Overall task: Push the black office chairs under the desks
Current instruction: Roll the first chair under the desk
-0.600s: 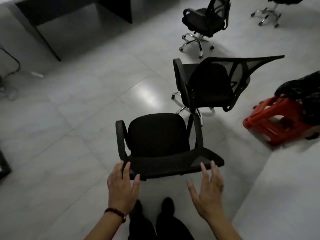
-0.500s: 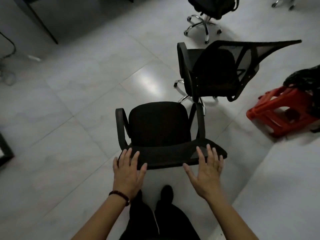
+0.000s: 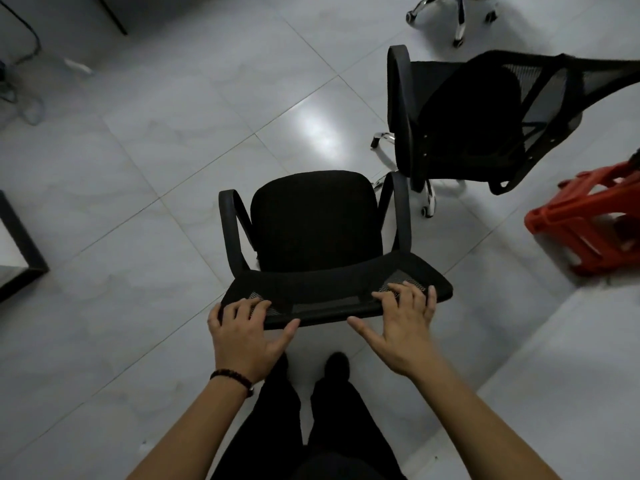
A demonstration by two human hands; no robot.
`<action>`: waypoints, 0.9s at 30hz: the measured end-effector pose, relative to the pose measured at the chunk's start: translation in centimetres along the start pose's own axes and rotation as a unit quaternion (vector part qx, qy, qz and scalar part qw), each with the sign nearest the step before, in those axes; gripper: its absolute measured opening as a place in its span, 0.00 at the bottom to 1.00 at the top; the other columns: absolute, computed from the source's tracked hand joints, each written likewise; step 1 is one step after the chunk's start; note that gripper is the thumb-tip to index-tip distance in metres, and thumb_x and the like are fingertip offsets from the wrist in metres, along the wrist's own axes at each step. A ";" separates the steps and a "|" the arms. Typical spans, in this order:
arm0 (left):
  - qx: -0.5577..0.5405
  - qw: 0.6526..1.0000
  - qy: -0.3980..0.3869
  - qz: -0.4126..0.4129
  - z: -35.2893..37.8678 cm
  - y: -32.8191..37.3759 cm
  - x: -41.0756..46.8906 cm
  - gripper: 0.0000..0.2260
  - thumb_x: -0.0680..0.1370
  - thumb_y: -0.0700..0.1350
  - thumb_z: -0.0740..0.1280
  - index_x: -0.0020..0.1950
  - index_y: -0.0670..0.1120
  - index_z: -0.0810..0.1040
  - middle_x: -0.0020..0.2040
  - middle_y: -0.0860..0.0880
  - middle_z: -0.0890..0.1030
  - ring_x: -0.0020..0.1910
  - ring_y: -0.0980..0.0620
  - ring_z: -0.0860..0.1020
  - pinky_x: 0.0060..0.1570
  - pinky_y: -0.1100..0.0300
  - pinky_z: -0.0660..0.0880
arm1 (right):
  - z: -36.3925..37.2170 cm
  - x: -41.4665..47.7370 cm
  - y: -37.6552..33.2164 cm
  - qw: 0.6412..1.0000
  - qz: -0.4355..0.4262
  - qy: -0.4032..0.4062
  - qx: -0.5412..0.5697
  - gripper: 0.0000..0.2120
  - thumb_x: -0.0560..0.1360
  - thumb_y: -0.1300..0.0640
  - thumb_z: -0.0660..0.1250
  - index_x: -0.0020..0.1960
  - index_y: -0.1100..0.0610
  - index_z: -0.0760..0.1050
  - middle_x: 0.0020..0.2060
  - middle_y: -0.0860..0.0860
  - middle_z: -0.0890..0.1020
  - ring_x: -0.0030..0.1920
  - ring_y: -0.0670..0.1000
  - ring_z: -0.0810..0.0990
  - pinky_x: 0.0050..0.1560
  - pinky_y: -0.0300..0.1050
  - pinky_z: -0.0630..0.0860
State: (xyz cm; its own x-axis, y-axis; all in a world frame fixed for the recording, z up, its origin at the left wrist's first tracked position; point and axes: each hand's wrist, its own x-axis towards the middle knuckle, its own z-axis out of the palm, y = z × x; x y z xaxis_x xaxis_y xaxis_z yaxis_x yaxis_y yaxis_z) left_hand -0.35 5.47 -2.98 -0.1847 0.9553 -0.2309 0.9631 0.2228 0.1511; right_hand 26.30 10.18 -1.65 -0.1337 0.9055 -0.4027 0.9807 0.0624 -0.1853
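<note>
Left hand [image 3: 242, 332] grips the top edge of the near chair [image 3: 313, 220]: its fingers curl over the mesh backrest and the thumb touches the rear edge. The right hand [image 3: 403, 327] lies open on the same edge further right, fingers on the mesh, thumb spread clear of it. This chair stands at the centre of the frame on the tiled floor [image 3: 156, 161], seat facing away.

A second chair [image 3: 464, 123] stands just beyond it at upper right, turned sideways, its wheels close to the near chair's right armrest. Only the chrome base of a third chair [image 3: 453, 12] shows at the top edge, making three black chairs. One red stool [image 3: 585, 223] lies tipped at the right edge. A dark desk leg [image 3: 110, 12] and cables [image 3: 24, 64] sit at upper left.

Both forearms reach forward, and the left wrist wears a dark bracelet [image 3: 232, 375].
</note>
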 end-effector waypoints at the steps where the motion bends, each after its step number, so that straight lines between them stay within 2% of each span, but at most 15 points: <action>1: 0.000 1.000 0.002 -0.006 -0.2 -0.5 0.8 0.35 0.70 0.75 0.50 0.55 0.51 0.81 0.54 0.50 0.81 0.56 0.47 0.75 0.64 0.43 0.61 | -0.3 1.0 -0.6 1.000 -0.007 0.004 -0.001 0.41 0.70 0.21 0.44 0.69 0.46 0.68 0.70 0.53 0.64 0.75 0.55 0.51 0.72 0.60 0.29; 6: 0.013 1.000 0.000 -0.016 -1.5 -3.7 5.2 0.36 0.68 0.77 0.52 0.58 0.50 0.78 0.59 0.48 0.77 0.59 0.46 0.71 0.62 0.43 0.60 | -1.6 6.7 -4.2 0.999 -0.037 0.024 -0.020 0.40 0.71 0.22 0.44 0.68 0.47 0.69 0.66 0.53 0.67 0.73 0.55 0.55 0.74 0.61 0.33; 14: 0.013 1.000 0.018 -0.016 -5.2 -8.4 17.5 0.33 0.71 0.74 0.47 0.56 0.53 0.77 0.54 0.51 0.78 0.57 0.48 0.71 0.62 0.46 0.60 | -4.5 18.3 -10.6 0.996 -0.050 0.062 -0.035 0.37 0.72 0.23 0.45 0.66 0.47 0.70 0.62 0.53 0.69 0.71 0.55 0.60 0.74 0.61 0.36; 18: 0.012 1.000 0.013 -0.024 -7.6 -10.3 25.6 0.33 0.72 0.74 0.45 0.58 0.53 0.76 0.53 0.51 0.77 0.56 0.48 0.71 0.61 0.46 0.60 | -7.5 26.4 -14.0 0.995 -0.064 0.075 -0.029 0.40 0.71 0.22 0.43 0.66 0.47 0.70 0.62 0.53 0.70 0.71 0.54 0.59 0.74 0.59 0.34; 22: 0.019 0.999 -0.018 -0.030 -10.3 -13.5 33.0 0.32 0.73 0.72 0.43 0.60 0.54 0.73 0.55 0.51 0.76 0.57 0.48 0.70 0.62 0.45 0.60 | -10.9 34.5 -18.8 0.995 -0.074 0.053 -0.031 0.43 0.68 0.21 0.39 0.68 0.46 0.69 0.65 0.53 0.68 0.73 0.55 0.57 0.74 0.57 0.31; 27: 0.030 0.998 -0.046 -0.032 -13.9 -18.5 42.1 0.32 0.73 0.72 0.41 0.62 0.54 0.71 0.57 0.50 0.74 0.59 0.48 0.69 0.63 0.44 0.59 | -13.8 42.8 -25.4 0.996 -0.075 0.031 -0.028 0.41 0.69 0.21 0.41 0.68 0.46 0.68 0.66 0.54 0.68 0.74 0.55 0.57 0.74 0.58 0.31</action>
State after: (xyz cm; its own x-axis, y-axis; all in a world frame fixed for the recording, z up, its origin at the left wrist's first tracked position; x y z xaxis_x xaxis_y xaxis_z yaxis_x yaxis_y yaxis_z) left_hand -28.66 44.28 -2.10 -0.2309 0.9168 -0.3259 0.9602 0.2689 0.0761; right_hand -2.33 53.14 -1.85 -0.2713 0.9082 -0.3188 0.9572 0.2199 -0.1882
